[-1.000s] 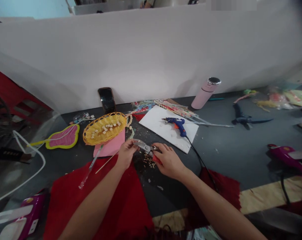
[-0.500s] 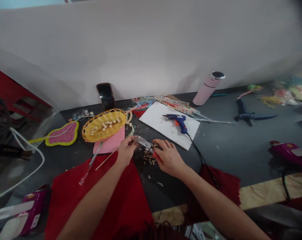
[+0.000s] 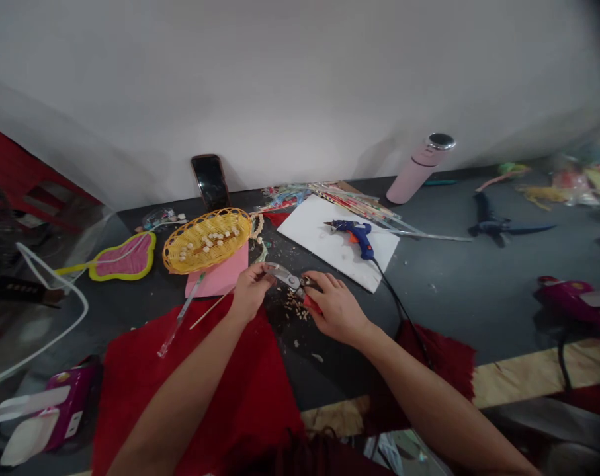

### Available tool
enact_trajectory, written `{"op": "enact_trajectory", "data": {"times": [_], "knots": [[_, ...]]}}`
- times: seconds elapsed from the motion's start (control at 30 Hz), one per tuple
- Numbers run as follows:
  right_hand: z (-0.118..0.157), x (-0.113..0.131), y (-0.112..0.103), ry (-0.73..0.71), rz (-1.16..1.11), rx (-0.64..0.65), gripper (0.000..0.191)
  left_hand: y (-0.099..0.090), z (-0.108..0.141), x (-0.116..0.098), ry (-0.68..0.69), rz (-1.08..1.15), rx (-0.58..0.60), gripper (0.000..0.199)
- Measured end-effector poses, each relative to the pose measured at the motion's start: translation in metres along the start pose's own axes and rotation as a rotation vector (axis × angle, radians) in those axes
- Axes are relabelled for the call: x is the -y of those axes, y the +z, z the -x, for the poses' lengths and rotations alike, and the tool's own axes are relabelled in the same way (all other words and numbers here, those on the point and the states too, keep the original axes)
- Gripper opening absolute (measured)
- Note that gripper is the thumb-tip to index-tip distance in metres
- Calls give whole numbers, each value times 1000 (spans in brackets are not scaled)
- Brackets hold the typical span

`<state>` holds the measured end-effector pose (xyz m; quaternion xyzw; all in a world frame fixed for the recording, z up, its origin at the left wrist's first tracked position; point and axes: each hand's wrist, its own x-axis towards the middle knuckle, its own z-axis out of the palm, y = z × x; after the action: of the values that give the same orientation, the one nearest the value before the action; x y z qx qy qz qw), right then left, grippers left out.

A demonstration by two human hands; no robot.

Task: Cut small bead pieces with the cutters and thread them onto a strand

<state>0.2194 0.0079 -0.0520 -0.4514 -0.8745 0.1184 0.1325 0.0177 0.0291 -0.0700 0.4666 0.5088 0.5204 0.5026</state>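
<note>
My right hand (image 3: pixel 337 305) is wrapped round the red handles of a pair of pruning shears (image 3: pixel 290 280), whose metal blades point left. My left hand (image 3: pixel 250 291) pinches a thin wooden stick (image 3: pixel 211 312) right by the blade tips; the stick's long end slants out down-left behind the hand. What lies between the blades is too small to make out. Below the shears, small cut wooden bits (image 3: pixel 297 307) are scattered on the dark tabletop (image 3: pixel 324 377).
A yellow wicker basket (image 3: pixel 180 266) holding small pale pieces sits left on pink paper (image 3: pixel 237 270). A blue glue gun (image 3: pixel 356 236) rests on a white board (image 3: pixel 324 254), its cord running right. Red cloth (image 3: pixel 145 390), a phone (image 3: pixel 210 182) and a pink bottle (image 3: pixel 413 175) are around.
The view has tilted slightly, so things sit a little higher in it. Both hands keep their places at the shears and the stick, with little visible movement.
</note>
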Motion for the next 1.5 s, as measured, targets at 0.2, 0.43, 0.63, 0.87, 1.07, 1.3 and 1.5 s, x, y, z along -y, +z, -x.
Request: {"op": "enact_trajectory", "data": {"times": [0.2,0.43,0.63,0.87,1.07,1.3,1.5], "knots": [[0,-2,2,-11,5,7,18,0,0,1,4,-27,-24,7],[0,-4,6,-42,-21,-1,10,2,2,1,-22,23,-41,7],[1,-3,9,-21,6,-4,11,3,4,3,32,-26,-29,6],[-1,-3,12,2,45,-47,14,4,3,2,36,-17,-60,12],[-1,0,5,16,77,-35,19,6,4,1,62,26,-41,9],[0,2,-3,8,85,-4,18,5,2,4,35,82,-54,8],[1,0,-4,-17,64,5,18,1,1,9,23,135,-26,8]]}}
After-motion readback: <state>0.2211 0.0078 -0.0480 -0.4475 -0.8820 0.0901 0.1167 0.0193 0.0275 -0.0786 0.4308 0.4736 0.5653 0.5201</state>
